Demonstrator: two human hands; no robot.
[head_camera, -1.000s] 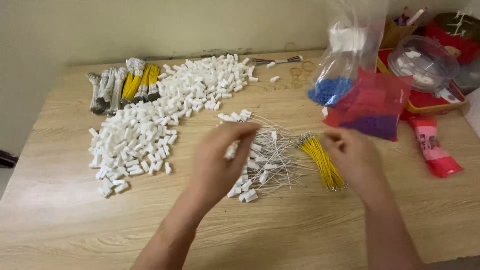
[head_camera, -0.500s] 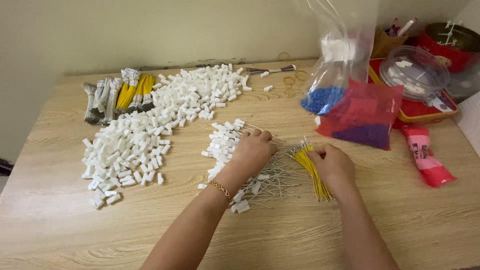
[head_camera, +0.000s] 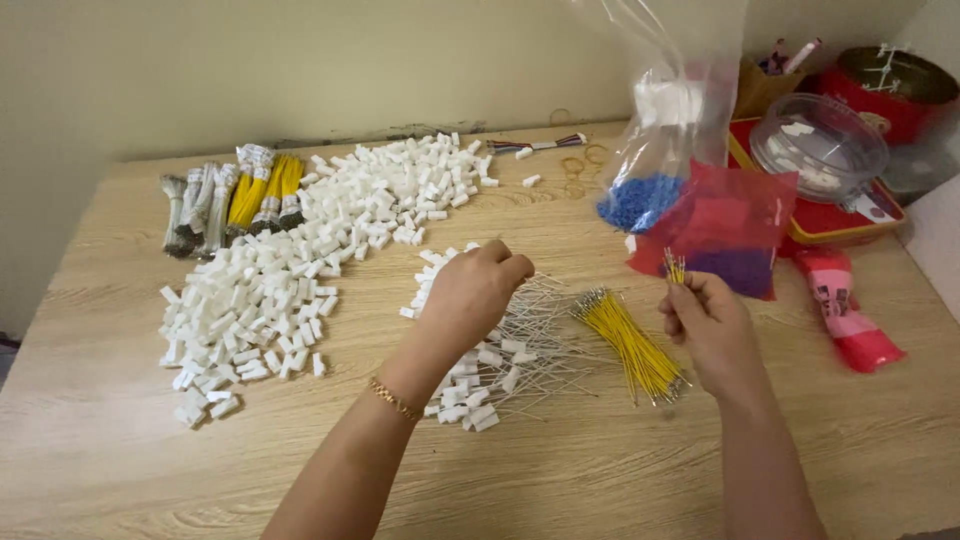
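A pale wooden desk (head_camera: 120, 470) runs out of frame on every side; its far right corner is crowded, where a clear plastic bag (head_camera: 665, 110) rises past the top edge and blurs a red tin (head_camera: 895, 85) and a clear domed lid (head_camera: 820, 145) behind it. A broad heap of white connector housings (head_camera: 300, 270) spreads across the left half of the desk, with bundled yellow and grey wires (head_camera: 235, 195) at the far left edge. Near the middle, the left hand (head_camera: 475, 295) rests curled, knuckles up, on a smaller pile of white housings with thin leads (head_camera: 500, 365); what its fingers grip is hidden. A loose sheaf of yellow wires (head_camera: 630, 345) lies just right of that pile. Beside it the right hand (head_camera: 705, 325), raised off the desk, pinches a few short yellow wires (head_camera: 675, 268) upright between thumb and fingertips, in front of a red bag (head_camera: 725, 225).
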